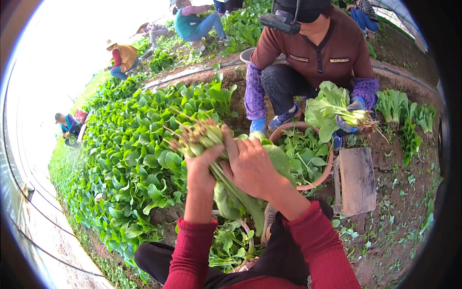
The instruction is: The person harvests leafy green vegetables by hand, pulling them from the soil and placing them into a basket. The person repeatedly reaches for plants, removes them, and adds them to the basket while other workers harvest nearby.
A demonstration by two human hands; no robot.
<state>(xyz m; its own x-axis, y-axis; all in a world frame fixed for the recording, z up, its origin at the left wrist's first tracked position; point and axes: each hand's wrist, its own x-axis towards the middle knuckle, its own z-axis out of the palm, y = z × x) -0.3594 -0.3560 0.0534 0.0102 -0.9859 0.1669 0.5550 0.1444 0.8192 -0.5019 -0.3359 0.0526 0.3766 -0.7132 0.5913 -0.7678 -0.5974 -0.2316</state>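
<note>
A bunch of leafy greens (202, 139) is held up before me, its pale stems and brown roots pointing to the upper left. My left hand (202, 166) wraps around the stems just below the roots. On the other side of the same bunch, my right hand (251, 164) closes over the stems, its fingers bent. The broad leaves (231, 202) hang down between my forearms. Below them, between my legs, a container rim (247, 231) shows around loose leaves (227, 245). My fingertips partly hide the stems.
A dense bed of growing greens (137, 151) fills the left. Opposite me a co-worker in blue gloves holds another bunch (335, 112) over a terracotta-coloured tub (326, 169) of leaves. A low wooden stool (357, 180) stands at right, near bundled greens (391, 106). Other people crouch farther back.
</note>
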